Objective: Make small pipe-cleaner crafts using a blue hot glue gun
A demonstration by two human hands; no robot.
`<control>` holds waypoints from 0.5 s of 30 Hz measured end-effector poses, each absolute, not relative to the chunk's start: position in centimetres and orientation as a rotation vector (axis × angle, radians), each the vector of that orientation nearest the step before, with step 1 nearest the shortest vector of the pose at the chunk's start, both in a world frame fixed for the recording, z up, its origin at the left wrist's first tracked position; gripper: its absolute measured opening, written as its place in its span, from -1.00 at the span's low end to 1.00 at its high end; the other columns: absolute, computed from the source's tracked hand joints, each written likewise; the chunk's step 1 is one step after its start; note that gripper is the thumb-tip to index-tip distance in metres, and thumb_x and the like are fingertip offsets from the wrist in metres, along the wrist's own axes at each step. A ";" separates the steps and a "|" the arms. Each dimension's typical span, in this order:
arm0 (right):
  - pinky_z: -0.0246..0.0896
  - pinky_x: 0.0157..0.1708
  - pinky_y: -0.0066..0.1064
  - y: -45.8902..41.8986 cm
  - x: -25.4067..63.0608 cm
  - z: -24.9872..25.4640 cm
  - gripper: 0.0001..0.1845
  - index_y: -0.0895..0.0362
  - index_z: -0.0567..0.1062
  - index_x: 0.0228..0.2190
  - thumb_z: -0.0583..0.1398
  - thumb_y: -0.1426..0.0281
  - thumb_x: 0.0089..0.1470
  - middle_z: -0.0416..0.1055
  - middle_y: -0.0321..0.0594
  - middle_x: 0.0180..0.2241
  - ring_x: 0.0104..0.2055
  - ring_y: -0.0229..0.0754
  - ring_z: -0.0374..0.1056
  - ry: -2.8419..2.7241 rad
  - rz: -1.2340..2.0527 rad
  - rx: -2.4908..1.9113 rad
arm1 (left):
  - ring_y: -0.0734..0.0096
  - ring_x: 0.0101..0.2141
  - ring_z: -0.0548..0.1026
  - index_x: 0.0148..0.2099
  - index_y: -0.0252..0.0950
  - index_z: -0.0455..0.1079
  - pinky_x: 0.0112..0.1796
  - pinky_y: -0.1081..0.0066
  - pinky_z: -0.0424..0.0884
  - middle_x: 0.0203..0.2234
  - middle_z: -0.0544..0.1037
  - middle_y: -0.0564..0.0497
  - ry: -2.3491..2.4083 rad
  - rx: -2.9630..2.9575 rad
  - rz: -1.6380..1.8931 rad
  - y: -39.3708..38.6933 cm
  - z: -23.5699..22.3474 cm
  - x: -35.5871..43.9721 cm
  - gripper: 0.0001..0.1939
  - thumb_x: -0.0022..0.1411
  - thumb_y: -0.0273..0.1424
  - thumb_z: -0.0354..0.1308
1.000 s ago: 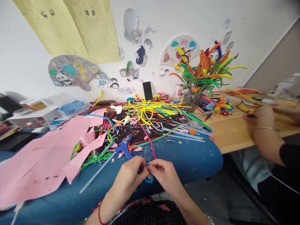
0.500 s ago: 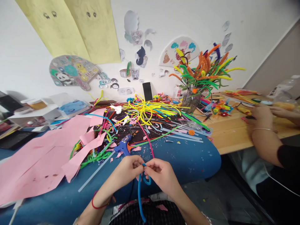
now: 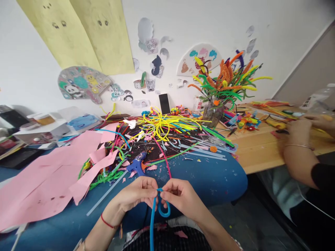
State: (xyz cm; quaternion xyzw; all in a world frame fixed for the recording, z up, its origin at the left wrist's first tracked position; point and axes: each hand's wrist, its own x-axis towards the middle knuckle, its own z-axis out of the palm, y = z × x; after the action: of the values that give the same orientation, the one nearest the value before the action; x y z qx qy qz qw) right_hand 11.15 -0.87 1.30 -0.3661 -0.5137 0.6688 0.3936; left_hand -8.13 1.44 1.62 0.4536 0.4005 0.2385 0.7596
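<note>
Both of my hands pinch a blue pipe cleaner point(image 3: 153, 223) just in front of the blue table's near edge. My left hand point(image 3: 137, 193) grips it at the top of a small loop. My right hand point(image 3: 180, 197) pinches the same spot from the other side. The loop hangs below my fingers, and a long straight tail runs down toward my lap. A blue glue gun point(image 3: 137, 165) lies on the table just beyond my hands.
Pink paper sheets point(image 3: 44, 181) cover the left of the blue table point(image 3: 217, 174). Yellow and mixed pipe cleaners point(image 3: 162, 123) pile up in the middle. A phone point(image 3: 164, 103) leans on the wall. A vase of pipe-cleaner flowers point(image 3: 222, 87) stands right. Another person's hands point(image 3: 298, 130) work at a wooden table.
The blue pipe cleaner's tail has swung down into view and hangs longer below my hands. The loop has grown slightly. My hands stay together at the table edge.
</note>
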 end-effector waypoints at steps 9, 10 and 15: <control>0.29 -0.48 -0.40 -0.5 10.9 1.1 -0.62 0.15 0.45 -0.52 0.37 0.11 -0.16 0.46 -0.32 -0.61 -0.58 -0.28 0.36 -1.195 1.714 -0.949 | 0.37 -0.44 0.53 -0.40 -0.28 0.45 -0.37 0.43 0.39 -0.49 0.61 0.00 1.270 1.786 0.929 -1.4 3.1 -7.1 -0.85 0.22 -0.36 0.19; 0.28 -0.49 -0.40 -0.5 10.9 1.2 -0.62 0.15 0.45 -0.52 0.38 0.11 -0.17 0.46 -0.32 -0.61 -0.59 -0.29 0.35 -1.184 1.730 -0.944 | 0.37 -0.42 0.52 -0.37 -0.27 0.46 -0.35 0.43 0.39 -0.47 0.61 0.00 1.296 1.845 0.939 -1.7 3.2 -7.0 -0.86 0.23 -0.37 0.17; 0.25 -0.51 -0.42 -0.5 10.9 1.3 -0.60 0.15 0.45 -0.52 0.38 0.09 -0.20 0.46 -0.34 -0.61 -0.62 -0.32 0.34 -1.174 1.795 -0.928 | 0.39 -0.46 0.49 -0.29 -0.29 0.40 -0.38 0.42 0.39 -0.50 0.58 0.02 1.110 1.470 0.778 -1.3 3.7 -7.0 -0.84 0.24 -0.30 0.15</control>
State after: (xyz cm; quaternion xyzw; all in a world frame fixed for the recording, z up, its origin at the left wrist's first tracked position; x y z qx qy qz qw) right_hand 10.94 -0.46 1.25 -0.3653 -0.4623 0.7068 0.3915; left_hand -7.04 -1.34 3.67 0.6185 0.4671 0.3272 0.5406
